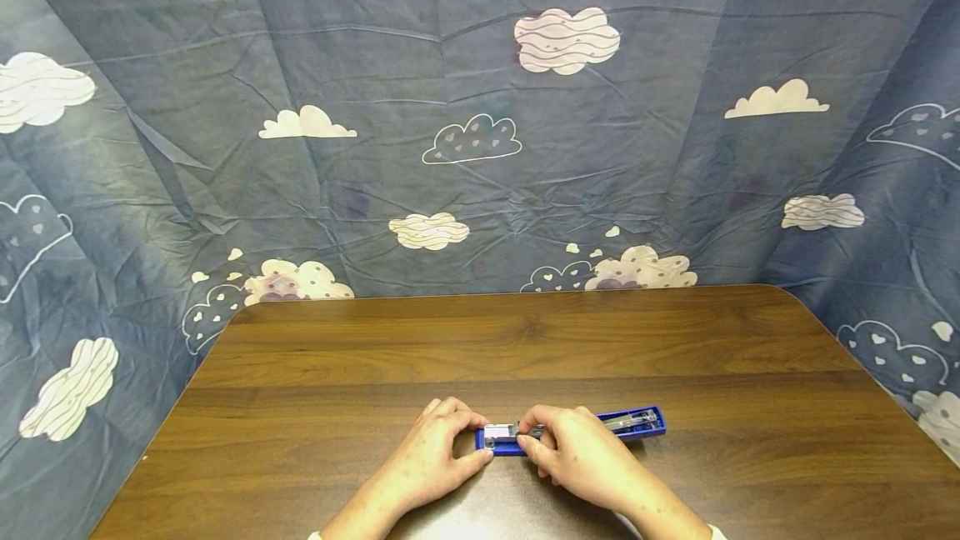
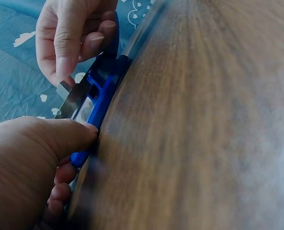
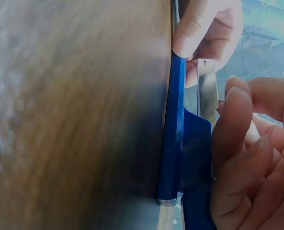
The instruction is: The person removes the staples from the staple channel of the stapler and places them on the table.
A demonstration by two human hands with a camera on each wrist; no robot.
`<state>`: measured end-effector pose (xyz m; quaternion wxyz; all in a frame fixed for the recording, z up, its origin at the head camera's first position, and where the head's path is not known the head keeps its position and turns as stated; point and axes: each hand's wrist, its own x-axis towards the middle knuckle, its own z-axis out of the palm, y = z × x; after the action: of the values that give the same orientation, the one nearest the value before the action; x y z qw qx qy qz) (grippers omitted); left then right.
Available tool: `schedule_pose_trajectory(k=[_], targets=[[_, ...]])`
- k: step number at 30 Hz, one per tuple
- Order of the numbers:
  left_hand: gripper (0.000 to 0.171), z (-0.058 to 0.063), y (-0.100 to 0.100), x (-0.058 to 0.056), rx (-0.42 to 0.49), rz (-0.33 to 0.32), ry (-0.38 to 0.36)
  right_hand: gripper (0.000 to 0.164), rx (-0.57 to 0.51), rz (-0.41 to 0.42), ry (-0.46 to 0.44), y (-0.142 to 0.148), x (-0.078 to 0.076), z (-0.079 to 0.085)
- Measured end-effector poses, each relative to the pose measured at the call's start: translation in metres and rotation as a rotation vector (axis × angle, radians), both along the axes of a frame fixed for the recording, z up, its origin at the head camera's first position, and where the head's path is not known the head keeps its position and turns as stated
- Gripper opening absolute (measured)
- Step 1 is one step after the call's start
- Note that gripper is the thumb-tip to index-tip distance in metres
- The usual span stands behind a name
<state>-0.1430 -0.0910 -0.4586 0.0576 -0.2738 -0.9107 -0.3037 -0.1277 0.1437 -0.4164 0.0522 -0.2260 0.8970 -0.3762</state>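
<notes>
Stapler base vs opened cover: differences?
Stapler base: end pinched by left hand; opened cover: outer end untouched. In the head view, base shows between the hands; cover sticks out right of the right hand, exposing metal inside. Both are blue.

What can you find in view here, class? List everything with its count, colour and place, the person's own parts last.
table: 1, brown wood-grain, lower part of the head view
fabric backdrop: number of pieces unclear, dark blue-grey, behind and beside the table
cloud prints: many, white or cream, some only outlined, on the backdrop
stapler: 1, blue and silver, opened out on the table
metal channel: 1, silver, on the stapler's left half
sleeve edges: 2, white, bottom edge of the head view
left hand: 1, bare, gripping the stapler's left end
right hand: 1, bare, at the metal channel
</notes>
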Motion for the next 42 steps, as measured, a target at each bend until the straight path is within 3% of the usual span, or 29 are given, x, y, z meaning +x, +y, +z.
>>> schedule_pose_trajectory(k=[5,17,42], targets=[[0.026,-0.0004,0.0002,0.0001,0.000,0.000,0.013,0.006,-0.002,-0.016,0.023,-0.0002,-0.0010,-0.0012],[0.027,-0.0019,0.0009,0.0005,0.001,0.013,0.039,0.006,0.070,-0.072,0.211,-0.0031,-0.0003,-0.0046],[0.026,-0.0017,0.0004,0.0007,0.019,0.010,0.019,0.009,0.050,-0.090,0.182,-0.0053,0.0015,-0.0029]])
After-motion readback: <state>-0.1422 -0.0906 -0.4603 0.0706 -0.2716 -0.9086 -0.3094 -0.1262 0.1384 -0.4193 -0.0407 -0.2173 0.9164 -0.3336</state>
